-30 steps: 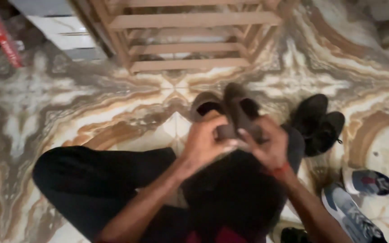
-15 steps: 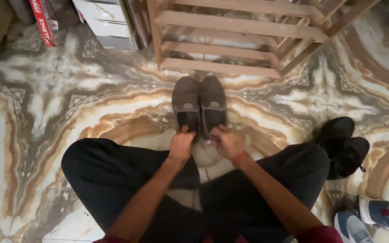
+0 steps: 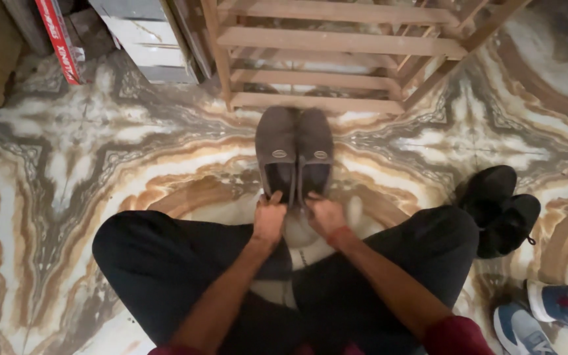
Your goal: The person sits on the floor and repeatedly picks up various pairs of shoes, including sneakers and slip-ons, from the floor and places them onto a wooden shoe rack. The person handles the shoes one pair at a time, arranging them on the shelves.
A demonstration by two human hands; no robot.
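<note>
1. Both hands meet at the heels of a pair of grey-brown slip-on shoes (image 3: 295, 152) on the patterned marble floor (image 3: 100, 151): my left hand (image 3: 269, 220) pinches the heel rim of the left shoe with fingers closed, and my right hand (image 3: 324, 217) curls shut on the heel rim of the right one.

2. Seated cross-legged in dark trousers, I hold the shoes side by side and touching, toes pointing at the foot of a wooden rack (image 3: 336, 59), just short of its lowest slat.

3. Off to my right, a pair of black shoes (image 3: 501, 207) lies beside my knee; two blue-and-grey trainers (image 3: 547, 315) sit nearer the frame's corner. White boxes (image 3: 142, 36) and a red carton (image 3: 57, 39) stand at upper left.

4. Risk, as I judge it: my grip is only on the soft heel rims, so one shoe could slip free or twist out of line with its mate. The rack's bottom slat sits low, and the toes could catch against it.
</note>
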